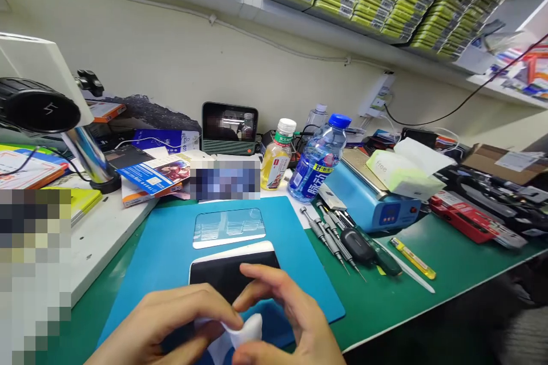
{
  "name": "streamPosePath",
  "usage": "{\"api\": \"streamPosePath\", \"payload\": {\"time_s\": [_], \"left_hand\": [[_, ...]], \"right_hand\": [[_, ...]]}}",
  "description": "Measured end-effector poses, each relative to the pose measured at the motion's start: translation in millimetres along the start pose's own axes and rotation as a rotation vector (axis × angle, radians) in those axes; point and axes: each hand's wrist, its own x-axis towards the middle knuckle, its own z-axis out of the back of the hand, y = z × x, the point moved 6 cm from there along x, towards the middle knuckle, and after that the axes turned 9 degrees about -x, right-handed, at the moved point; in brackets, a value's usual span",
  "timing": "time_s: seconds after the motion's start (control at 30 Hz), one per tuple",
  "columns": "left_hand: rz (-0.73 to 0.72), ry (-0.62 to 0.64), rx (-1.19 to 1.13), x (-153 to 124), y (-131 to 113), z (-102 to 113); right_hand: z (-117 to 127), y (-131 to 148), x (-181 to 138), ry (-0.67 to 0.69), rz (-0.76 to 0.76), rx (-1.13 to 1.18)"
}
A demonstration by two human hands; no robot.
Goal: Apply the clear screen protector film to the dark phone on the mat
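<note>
Green-topped desk point(471, 254), overlaid at the near side by a flat blue mat point(156, 265). Beyond the mat, to the right, a light-blue machine point(368, 199); just left of that, upright, a blue-capped bottle point(317, 157). Over the mat, left hand point(171, 322) bent inward, fingertips pinching; right hand point(297, 311) curved, thumb and fingers spread apart. Partly behind both — flat on the mat — a black panel point(218, 276). Just beyond, also flat, a clear panel point(229, 227). Smallest, a soft white wad point(248, 333) — in the left hand's pinch, against the right thumb.
</note>
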Motion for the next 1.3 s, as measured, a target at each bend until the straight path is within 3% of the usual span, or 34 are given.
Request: {"api": "streamPosePath", "payload": {"time_s": [0.1, 0.23, 0.43, 0.53, 0.6, 0.67, 0.8, 0.93, 1.03, 1.2, 1.3], "left_hand": [[0.095, -0.081, 0.025, -1.7, 5.1, 5.2], [0.23, -0.119, -0.021, -2.8, 6.5, 9.0], [0.264, -0.148, -0.082, -1.3, 3.7, 4.2], [0.345, -0.242, -0.133, -3.5, 7.3, 7.5], [0.37, -0.339, -0.113, -5.3, 6.8, 13.6], [0.372, -0.411, -0.062, -6.3, 4.0, 19.0], [0.378, -0.475, -0.009, -6.5, -1.7, 23.2], [0.366, -0.463, 0.035, -6.1, -3.1, 23.5], [0.325, -0.406, 0.1, -6.5, 0.6, 26.4], [0.172, -0.338, 0.33, -7.9, 1.4, 36.0], [-0.048, -0.38, 0.623, -7.0, -13.6, 39.0]], "right_hand": [[-0.7, -9.5, 2.1, 0.018, -0.127, 0.09], [1.8, -8.1, 2.4, 0.039, -0.117, 0.055], [23.1, 8.9, -3.1, -0.284, 0.129, -0.052], [43.1, 18.1, -5.3, -0.472, 0.265, -0.3], [54.0, 27.8, -7.2, -0.607, 0.406, -0.606], [55.1, 33.5, -8.4, -0.657, 0.541, -0.907], [44.8, 24.9, -12.8, -0.498, 0.644, -1.135], [37.6, 11.7, -28.0, -0.38, 0.674, -1.095], [34.1, 4.5, -36.8, -0.376, 0.711, -1.055], [25.4, -1.4, -35.4, -0.363, 0.707, -1.118], [22.8, -1.6, -33.6, -0.314, 0.726, -1.166]]}}
